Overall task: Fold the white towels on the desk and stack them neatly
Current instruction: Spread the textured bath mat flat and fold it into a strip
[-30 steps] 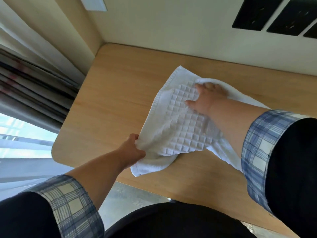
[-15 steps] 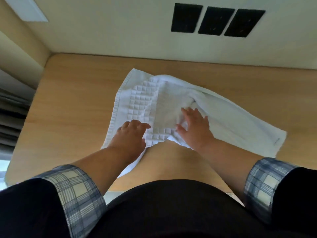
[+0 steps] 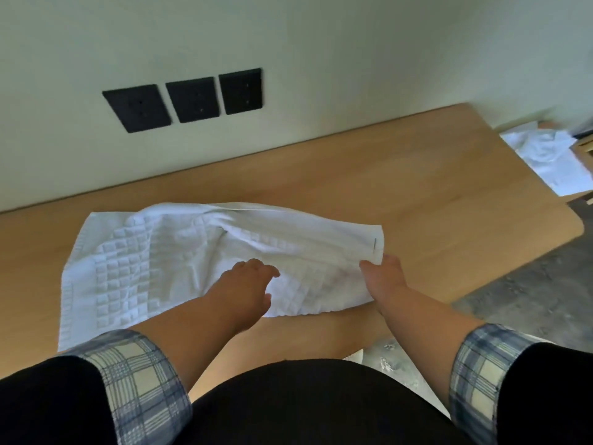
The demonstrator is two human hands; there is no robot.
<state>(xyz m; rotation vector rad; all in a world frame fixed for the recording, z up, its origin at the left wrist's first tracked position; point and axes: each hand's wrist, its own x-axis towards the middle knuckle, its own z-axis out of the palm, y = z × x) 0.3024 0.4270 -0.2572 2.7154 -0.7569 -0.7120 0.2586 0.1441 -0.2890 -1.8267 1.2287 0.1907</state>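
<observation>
A white waffle-weave towel [image 3: 154,252] lies partly spread on the wooden desk [image 3: 401,187], rumpled along its far edge. My left hand [image 3: 247,287] rests flat on the towel's middle, fingers apart, pressing it down. My right hand [image 3: 382,277] pinches the towel's near right corner, just below a small tag. Another crumpled white cloth [image 3: 545,155] lies off the desk's far right end.
A cream wall with three black socket plates [image 3: 189,99] rises behind the desk. The desk's rounded right end [image 3: 574,220] drops to a grey speckled floor [image 3: 529,300]. Bare wood stretches right of the towel.
The view has swung right. My right hand slid from the towel's middle out to its right corner and gripped it. My left hand moved onto the centre. The towel is spread wider.
</observation>
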